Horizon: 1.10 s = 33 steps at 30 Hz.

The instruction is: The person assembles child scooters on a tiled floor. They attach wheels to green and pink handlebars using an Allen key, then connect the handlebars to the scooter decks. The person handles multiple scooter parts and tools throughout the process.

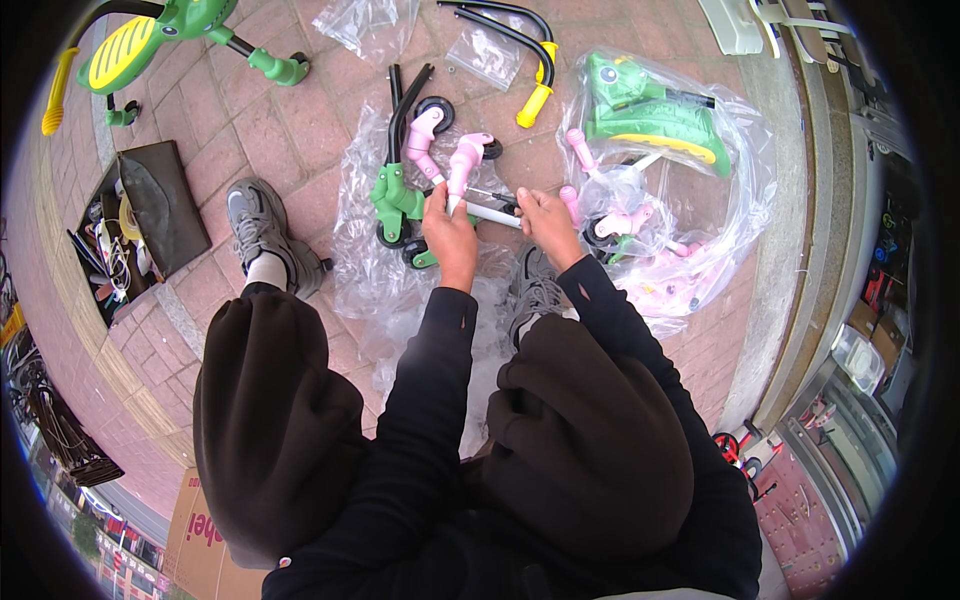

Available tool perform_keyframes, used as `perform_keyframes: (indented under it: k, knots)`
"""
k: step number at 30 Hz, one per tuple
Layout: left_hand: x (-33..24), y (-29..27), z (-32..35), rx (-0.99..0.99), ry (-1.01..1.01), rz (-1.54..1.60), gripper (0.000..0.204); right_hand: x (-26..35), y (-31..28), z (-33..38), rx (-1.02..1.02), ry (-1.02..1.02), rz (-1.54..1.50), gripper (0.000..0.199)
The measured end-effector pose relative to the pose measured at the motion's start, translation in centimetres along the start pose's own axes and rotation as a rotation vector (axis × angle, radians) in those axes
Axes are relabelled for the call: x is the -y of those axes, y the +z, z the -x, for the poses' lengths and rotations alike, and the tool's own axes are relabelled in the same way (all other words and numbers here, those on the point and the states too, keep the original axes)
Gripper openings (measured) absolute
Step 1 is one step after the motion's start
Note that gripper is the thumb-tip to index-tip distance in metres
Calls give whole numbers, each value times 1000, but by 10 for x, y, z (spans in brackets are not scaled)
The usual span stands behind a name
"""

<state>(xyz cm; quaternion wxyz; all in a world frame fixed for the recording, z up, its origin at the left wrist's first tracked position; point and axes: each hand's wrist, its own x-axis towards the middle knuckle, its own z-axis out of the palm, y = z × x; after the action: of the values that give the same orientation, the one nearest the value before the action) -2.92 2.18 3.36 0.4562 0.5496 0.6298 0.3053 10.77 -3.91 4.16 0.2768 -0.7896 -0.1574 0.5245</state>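
Between my knees I hold a frame with pink wheel forks (468, 160), black wheels (435, 113) and a white tube (494, 214). My left hand (453, 240) is closed round the tube near the forks. My right hand (549, 227) is closed at the tube's other end, on a thin metal tool with a dark handle that looks like a screwdriver (492, 195); its tip is too small to make out. Left of the frame, green wheel forks (394, 198) with black bars lie on clear plastic wrap (358, 245).
At right, a clear bag (745, 150) holds a green ride-on body (650, 110) and pink parts. Black handlebars with yellow grips (537, 103) lie ahead. A green ride-on toy (135, 50) stands far left, above an open tool case (165, 200). A cardboard box (205, 540) sits behind left.
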Motion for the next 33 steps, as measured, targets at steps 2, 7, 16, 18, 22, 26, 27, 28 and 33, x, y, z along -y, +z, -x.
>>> perform_keyframes:
  k: [2,7,16,18,22,26,27,28,33]
  knots:
    - [1,0,-1,5,-6,0,33,1,3,3,-142,-505,157,19]
    - [4,-1,-1,32,-22,2,34,7,-5,9,-220,-953,672,20]
    - [8,-6,-8,55,2,-24,34,15,-5,-7,203,-310,67,20]
    - [9,-7,-9,69,-2,-31,35,16,2,0,40,-674,362,20]
    - [11,-8,-10,74,3,-27,34,22,-2,-2,-126,-1009,851,20]
    - [13,-8,-12,78,-8,-22,34,24,-1,-13,19,-860,674,19]
    - [14,-8,-12,81,-10,-35,35,23,-2,-13,69,-774,576,19]
    - [14,-8,-12,72,-3,-41,35,22,-1,-13,241,-517,340,18]
    - [11,-9,-11,83,35,-110,37,25,9,-2,167,-356,161,16]
